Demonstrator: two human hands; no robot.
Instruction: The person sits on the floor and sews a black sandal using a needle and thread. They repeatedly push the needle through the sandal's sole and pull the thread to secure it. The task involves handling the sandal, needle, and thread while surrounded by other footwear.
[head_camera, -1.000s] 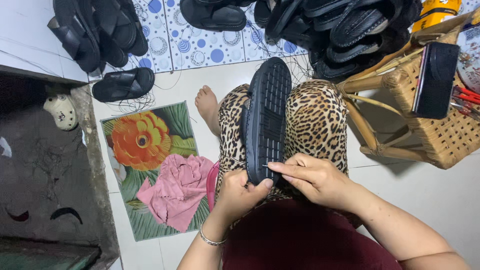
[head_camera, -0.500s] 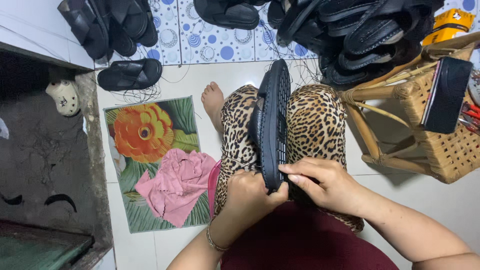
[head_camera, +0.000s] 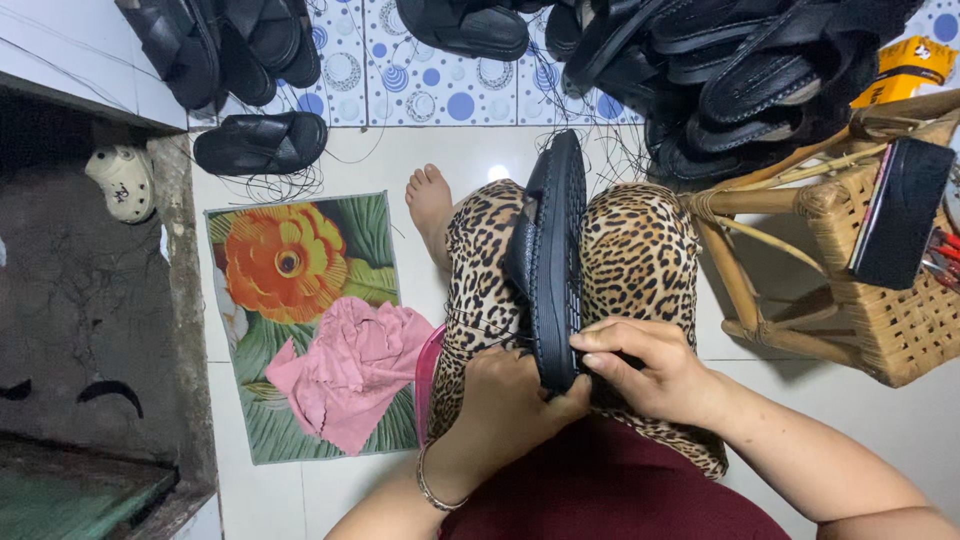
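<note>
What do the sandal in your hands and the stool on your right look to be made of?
The black sandal looks like moulded rubber or foam: matte, with a ridged sole and a stitched edge; the strap may be faux leather. The stool looks like woven rattan on a cane frame, tan and glossy on the poles. Both hands hold the sandal's heel end.

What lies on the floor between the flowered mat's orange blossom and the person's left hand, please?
In the head view, a crumpled pink cloth lies on the flowered mat, between its blossom and the left hand, which grips the black sandal.
</note>
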